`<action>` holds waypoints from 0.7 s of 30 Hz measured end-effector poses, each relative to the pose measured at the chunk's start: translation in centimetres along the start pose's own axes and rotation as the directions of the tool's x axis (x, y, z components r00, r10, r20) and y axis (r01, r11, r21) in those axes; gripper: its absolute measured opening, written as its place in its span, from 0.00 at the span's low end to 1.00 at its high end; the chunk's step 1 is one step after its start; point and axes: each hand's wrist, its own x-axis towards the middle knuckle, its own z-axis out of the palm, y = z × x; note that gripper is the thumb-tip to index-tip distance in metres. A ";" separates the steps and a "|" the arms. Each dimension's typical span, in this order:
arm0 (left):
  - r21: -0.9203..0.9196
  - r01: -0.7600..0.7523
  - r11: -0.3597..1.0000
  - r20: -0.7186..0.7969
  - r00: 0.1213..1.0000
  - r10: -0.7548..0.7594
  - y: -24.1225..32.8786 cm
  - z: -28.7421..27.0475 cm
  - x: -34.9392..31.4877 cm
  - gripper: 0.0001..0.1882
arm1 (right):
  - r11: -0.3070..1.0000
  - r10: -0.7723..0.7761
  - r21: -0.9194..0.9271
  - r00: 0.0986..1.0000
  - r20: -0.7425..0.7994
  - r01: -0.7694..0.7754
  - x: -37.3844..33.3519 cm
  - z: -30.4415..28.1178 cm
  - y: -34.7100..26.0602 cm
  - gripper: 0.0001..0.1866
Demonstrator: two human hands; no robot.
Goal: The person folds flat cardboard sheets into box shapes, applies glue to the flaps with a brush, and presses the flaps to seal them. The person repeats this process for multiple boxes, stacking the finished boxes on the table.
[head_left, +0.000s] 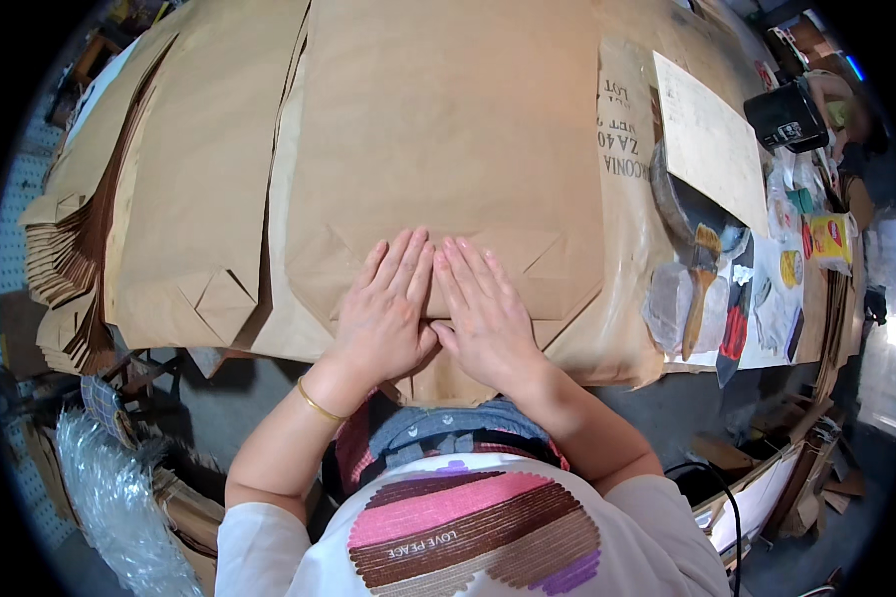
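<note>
We see a brightly lit paper bag (448, 129), dim floor (657, 418), far-right glare, 1 black fisheye rim, bowed edges.

L hand (383, 310), R hand (488, 316) flat on brn bag (448, 129)

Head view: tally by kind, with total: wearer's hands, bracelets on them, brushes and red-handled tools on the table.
Wearer's hands: 2 (left hand, right hand)
Bracelets: 1 (gold bracelet)
Brushes: 1 (wooden-handled brush)
Red-handled tools: 1 (red-handled tool)
Total: 5
</note>
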 end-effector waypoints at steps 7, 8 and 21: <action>0.328 0.182 0.927 0.116 0.966 -0.231 1.3 -2.1 0.5 0.42 | 0.895 0.120 0.433 0.993 -0.005 -0.106 -1.5 -2.6 4.2 0.41; 0.335 0.136 0.933 0.041 0.987 -0.158 2.3 -1.6 0.8 0.40 | 0.880 0.204 0.452 0.975 -0.084 -0.145 -1.6 -3.1 4.7 0.39; 0.490 -0.046 0.871 -0.222 0.959 0.175 -8.3 -6.9 -2.7 0.18 | 0.686 0.236 0.728 0.952 -0.195 -0.021 1.5 -3.0 4.4 0.13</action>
